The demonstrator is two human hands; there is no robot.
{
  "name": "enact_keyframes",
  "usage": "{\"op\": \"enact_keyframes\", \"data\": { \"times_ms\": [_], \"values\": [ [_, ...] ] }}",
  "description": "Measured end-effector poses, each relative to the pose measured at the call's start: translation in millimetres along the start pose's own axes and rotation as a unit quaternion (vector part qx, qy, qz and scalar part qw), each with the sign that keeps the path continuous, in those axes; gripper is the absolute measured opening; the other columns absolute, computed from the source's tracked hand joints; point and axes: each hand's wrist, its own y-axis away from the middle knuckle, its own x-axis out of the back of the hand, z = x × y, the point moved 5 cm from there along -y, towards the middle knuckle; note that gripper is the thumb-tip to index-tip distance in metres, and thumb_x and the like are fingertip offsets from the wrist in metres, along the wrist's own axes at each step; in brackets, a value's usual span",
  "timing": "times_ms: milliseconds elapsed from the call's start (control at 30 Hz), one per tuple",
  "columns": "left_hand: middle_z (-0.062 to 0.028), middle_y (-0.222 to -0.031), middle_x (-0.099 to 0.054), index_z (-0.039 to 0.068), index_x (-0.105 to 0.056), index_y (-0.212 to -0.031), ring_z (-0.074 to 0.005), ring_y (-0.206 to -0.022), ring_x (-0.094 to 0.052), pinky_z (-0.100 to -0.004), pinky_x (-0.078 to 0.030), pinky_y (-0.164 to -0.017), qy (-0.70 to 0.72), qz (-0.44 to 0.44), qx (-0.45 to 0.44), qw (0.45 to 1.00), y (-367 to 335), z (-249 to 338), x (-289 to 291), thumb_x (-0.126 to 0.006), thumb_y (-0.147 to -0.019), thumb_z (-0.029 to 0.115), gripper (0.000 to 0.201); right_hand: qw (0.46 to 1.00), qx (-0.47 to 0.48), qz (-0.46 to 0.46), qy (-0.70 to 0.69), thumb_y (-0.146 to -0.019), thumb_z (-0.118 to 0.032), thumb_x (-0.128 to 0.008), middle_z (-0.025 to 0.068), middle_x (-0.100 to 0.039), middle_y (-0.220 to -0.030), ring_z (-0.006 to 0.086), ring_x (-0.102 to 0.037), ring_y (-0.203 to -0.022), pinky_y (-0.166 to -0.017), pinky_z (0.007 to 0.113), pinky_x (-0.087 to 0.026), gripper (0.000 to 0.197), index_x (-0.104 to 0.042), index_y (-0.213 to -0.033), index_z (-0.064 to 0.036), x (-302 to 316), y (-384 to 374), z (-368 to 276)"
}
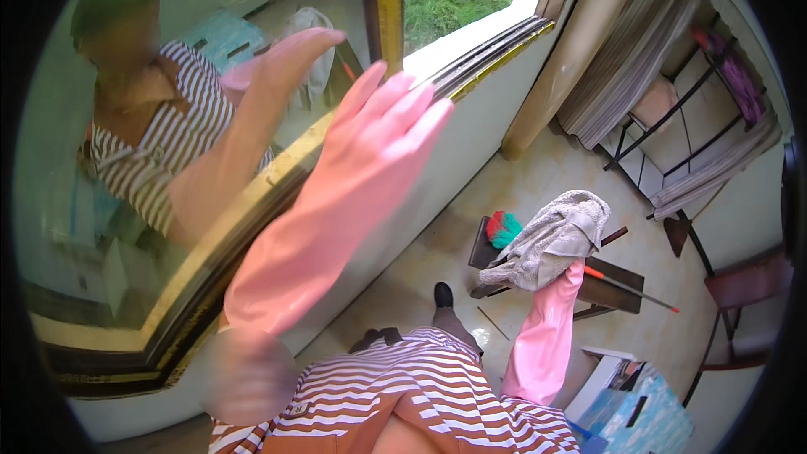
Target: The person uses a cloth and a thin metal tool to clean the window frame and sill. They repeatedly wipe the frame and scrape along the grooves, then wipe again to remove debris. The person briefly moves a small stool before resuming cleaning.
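A long pink rubber glove covers my left hand [388, 113], raised beside the sliding window's frame [388, 8]. Its fingers are stretched out with nothing in them, near the window track [496, 55]; whether they touch it I cannot tell. My right hand [572, 282], in a matching pink glove, is closed on a grey towel [551, 240]. The bunched towel hides most of those fingers and hangs above a dark wooden bench. In the window glass [67, 202] there is a reflection of the striped top and the raised glove.
On the dark bench [618, 286] lie a red and green scrubber [502, 229] and a thin rod with an orange handle [593, 271]. A blue patterned box [643, 420] stands at lower right. Further back are a curtained bunk frame [656, 139] and a reddish chair [748, 290].
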Motion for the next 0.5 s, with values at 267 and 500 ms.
{"op": "enact_keyframes", "data": {
  "times_ms": [267, 500],
  "values": [
    [-0.0089, -0.111, -0.073, 0.007, -0.074, -0.106, -0.0255, -0.118, -0.068, -0.0461, -0.04, -0.129, -0.277, -0.19, -0.089, 0.938, 108.3, -21.0, -90.4, -0.074, -0.084, 0.008, 0.022, 0.999, 0.002, -0.012, 0.043, -0.086, -0.063, -0.081, 0.0098, -0.056, -0.159, 0.0336, -0.055, -0.145, -0.123, 0.054, -0.045, 0.104, -0.042, -0.166, -0.0107, 94.7, -7.0, 39.0],
    [-0.0044, -0.088, -0.071, 0.01, -0.072, -0.087, -0.0218, -0.099, -0.07, -0.042, -0.038, -0.13, -0.217, -0.348, 0.042, 0.911, 152.8, -15.6, -52.5, -0.071, -0.087, 0.008, 0.002, 0.995, 0.002, -0.088, -0.048, -0.093, -0.056, -0.074, 0.0143, -0.052, -0.163, 0.0382, -0.053, -0.147, -0.124, 0.057, -0.043, 0.095, -0.039, -0.167, -0.0093, 99.1, -27.7, 61.4]
  ]
}}
